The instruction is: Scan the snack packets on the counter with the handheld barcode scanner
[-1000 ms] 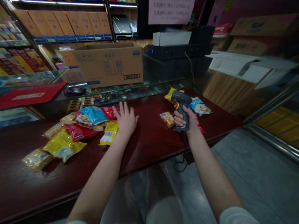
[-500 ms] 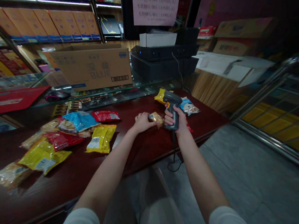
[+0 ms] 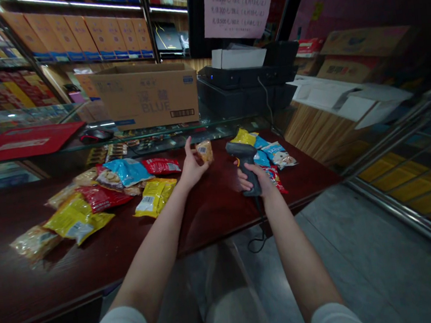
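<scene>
My left hand (image 3: 193, 169) holds a small clear snack packet (image 3: 204, 152) with tan contents, its barcode label facing up. My right hand (image 3: 254, 177) grips a dark barcode scanner (image 3: 242, 151) by its handle, with the scanner head pointing left toward the packet. Behind and right of the scanner lie a yellow snack bag (image 3: 246, 137), a blue and white bag (image 3: 279, 154) and a red bag (image 3: 275, 177). On the left of the table is a pile with a blue bag (image 3: 127, 171), a red bag (image 3: 104, 197) and yellow bags (image 3: 155, 196).
A cardboard box (image 3: 148, 97) stands on the glass counter, near a mouse (image 3: 96, 135) and a red sheet (image 3: 26, 143). A black machine (image 3: 246, 90) is at the back. The scanner cable (image 3: 259, 238) hangs off the front edge; a metal rack (image 3: 407, 214) stands at right.
My left hand has lifted the small packet up and left, away from the scanner. The scanner has tilted leftward, uncovering bags behind it. The view has shifted slightly.
</scene>
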A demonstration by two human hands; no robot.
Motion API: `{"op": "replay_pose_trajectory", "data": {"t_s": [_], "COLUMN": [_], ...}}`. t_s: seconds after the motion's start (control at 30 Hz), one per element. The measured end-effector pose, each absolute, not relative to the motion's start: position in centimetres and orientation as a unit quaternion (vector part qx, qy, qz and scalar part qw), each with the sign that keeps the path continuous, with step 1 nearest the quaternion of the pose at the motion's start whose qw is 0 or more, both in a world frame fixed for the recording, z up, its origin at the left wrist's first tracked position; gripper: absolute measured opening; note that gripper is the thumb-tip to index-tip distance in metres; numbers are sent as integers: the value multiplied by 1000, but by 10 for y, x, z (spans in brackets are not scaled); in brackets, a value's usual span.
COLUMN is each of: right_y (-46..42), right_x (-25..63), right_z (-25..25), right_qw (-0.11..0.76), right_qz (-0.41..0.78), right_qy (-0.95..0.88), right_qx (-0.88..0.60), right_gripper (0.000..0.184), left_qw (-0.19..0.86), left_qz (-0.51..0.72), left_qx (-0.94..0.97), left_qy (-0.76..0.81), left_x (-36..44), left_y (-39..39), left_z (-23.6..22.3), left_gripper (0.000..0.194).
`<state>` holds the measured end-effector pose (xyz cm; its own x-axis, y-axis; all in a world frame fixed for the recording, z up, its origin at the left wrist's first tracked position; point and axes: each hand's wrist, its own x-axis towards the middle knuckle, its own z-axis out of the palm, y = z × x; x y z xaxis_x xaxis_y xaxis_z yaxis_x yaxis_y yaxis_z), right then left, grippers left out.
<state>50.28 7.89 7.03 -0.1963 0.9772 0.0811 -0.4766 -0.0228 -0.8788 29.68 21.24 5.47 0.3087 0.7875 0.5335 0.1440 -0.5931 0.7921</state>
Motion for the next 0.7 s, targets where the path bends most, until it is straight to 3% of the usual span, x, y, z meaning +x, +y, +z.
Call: {"op": "replay_pose_trajectory", "data": {"t_s": [0.13, 0.27, 0.57, 0.7], "right_y": [79, 79, 79, 78], "right_x": [498, 496, 490, 490], "right_z": [69, 69, 68, 68], "right_qw": [544, 528, 525, 526], "right_qz": [650, 650, 624, 628], "right_qy": [-433, -447, -475, -473], "right_qx": [-306, -315, -331, -324], "right_gripper": [35, 39, 34, 32], "left_qw": [201, 179, 124, 89], "left_qz": [442, 419, 384, 361], "left_qx": [769, 789, 807, 822], "left_qy": [416, 412, 431, 431], "left_x": [295, 296, 301, 301], "left_y": [208, 203, 197, 193], "left_z": [57, 61, 62, 65], "left_gripper": [73, 53, 50, 61]}}
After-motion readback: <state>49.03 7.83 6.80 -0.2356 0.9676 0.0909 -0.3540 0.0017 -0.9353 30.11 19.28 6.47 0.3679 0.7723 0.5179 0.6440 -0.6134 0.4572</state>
